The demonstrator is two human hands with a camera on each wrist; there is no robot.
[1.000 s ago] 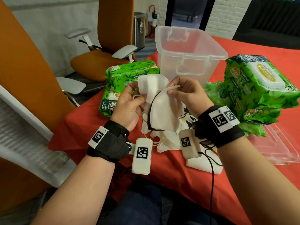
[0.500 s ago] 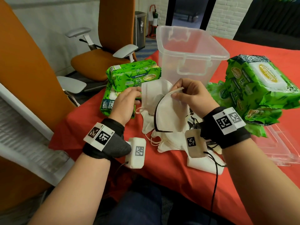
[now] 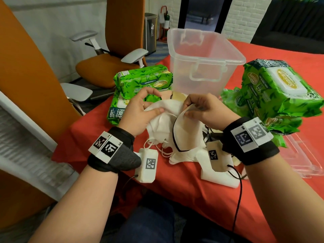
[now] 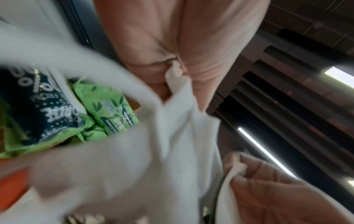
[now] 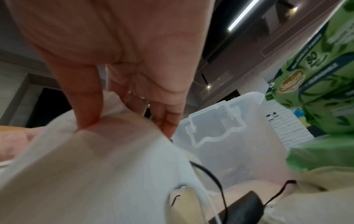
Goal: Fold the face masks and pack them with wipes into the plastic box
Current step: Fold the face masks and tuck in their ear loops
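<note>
The white face mask hung in the air just above the table's near edge, over a loose heap of further masks on the red tablecloth. Both hands had it by its top edge. The left hand pinched the fabric at the mask's ten o'clock side, thumb laid across the cloth and forefinger arched clear above it. The right hand pinched the two o'clock side between thumb and curled fingers; the right wrist view showed the thumb pressing a crease into the cloth. So the held edge ran roughly nine to three between the hands, while the mask's body drooped toward six o'clock, a black ear loop curving down its face. Neither hand was nearer than the other; the mask lay directly between them, so I judge the fold would turn on bringing the two pinches together.

The clear plastic box stood open at twelve o'clock from the mask, apparently nothing packed in it yet. Green wipe packs lay stacked at ten o'clock, and a taller pile of wipes at two o'clock. What looked like the clear lid rested flat at four o'clock.
</note>
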